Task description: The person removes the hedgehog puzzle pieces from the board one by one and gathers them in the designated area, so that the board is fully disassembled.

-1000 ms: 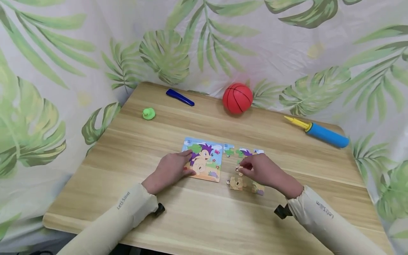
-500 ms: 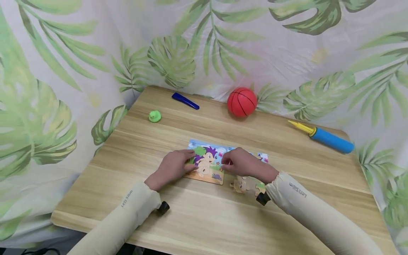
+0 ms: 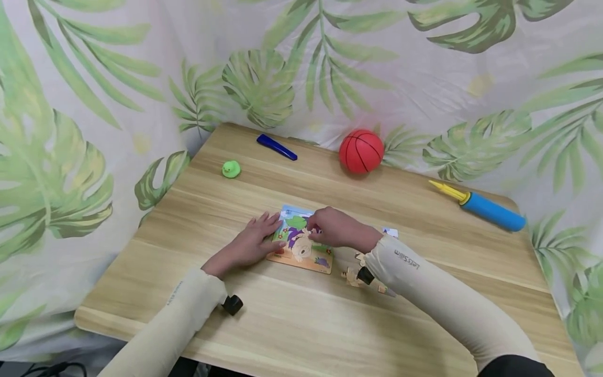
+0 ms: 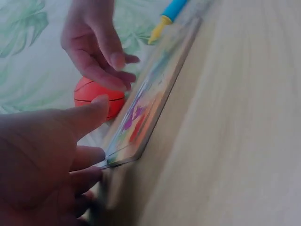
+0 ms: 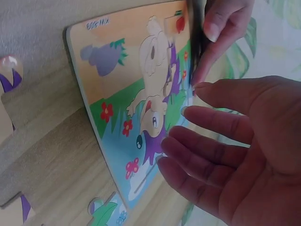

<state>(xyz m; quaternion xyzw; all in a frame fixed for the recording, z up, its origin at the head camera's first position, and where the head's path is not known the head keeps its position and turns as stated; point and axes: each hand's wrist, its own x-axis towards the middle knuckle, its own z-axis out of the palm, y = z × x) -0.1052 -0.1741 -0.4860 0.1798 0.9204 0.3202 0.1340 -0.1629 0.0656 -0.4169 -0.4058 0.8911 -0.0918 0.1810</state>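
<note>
A flat puzzle board (image 3: 302, 252) printed with a purple-haired hedgehog lies mid-table; the right wrist view shows its picture (image 5: 146, 94) up close. Beside its left edge is my left hand (image 3: 254, 241), fingers spread and thumb over the near-left part. In the left wrist view, that hand's fingers (image 4: 89, 157) are at the board's corner. My right hand (image 3: 336, 228) hovers over the board's upper right, fingers loosely bent, with nothing visible between them in either wrist view. Loose jigsaw pieces (image 3: 352, 276) lie right of the board, partly hidden by my right forearm.
Toward the back of the table are a green rubber duck (image 3: 231, 169), a dark blue stick-like object (image 3: 277, 146) and a red toy basketball (image 3: 361, 151). A blue and yellow hand pump (image 3: 492, 210) lies at the right. A leaf-patterned curtain (image 3: 264, 84) hangs behind.
My right hand has travelled left from the loose pieces to above the board. The left hand's fingers have spread and shifted slightly off the board's left side. The head view has shifted a little.
</note>
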